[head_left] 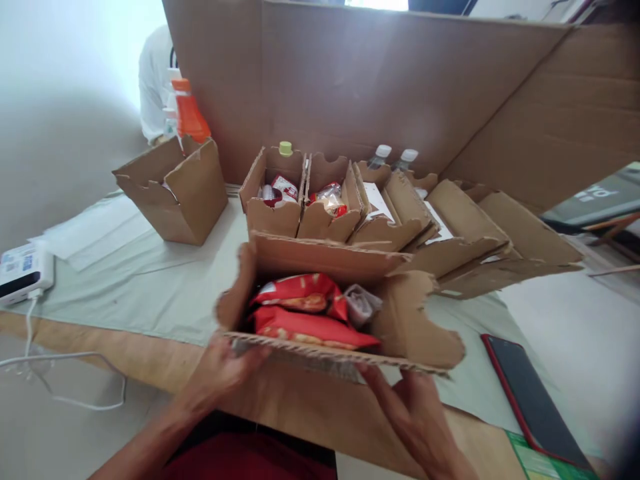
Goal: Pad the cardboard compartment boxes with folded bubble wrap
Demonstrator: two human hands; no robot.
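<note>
A cardboard box [410, 320] with an open top is between my two hands at the table's front edge. Inside lie two red snack packets [300, 293] and a small clear-grey wrapped item [360, 305] whose kind I cannot make out. My left hand [220, 373] grips the box's near left corner, the fingers partly hidden beneath it. At the near right side, my right hand [413, 400] holds the box from below, with the thumb along the front wall.
Behind stands a row of cardboard boxes [273, 217] with packets inside, before a tall cardboard panel [350, 80]. Another box [200, 200] and an orange bottle [190, 113] are at left. A phone [533, 393] lies right; a white device [25, 270] with a cable sits far left.
</note>
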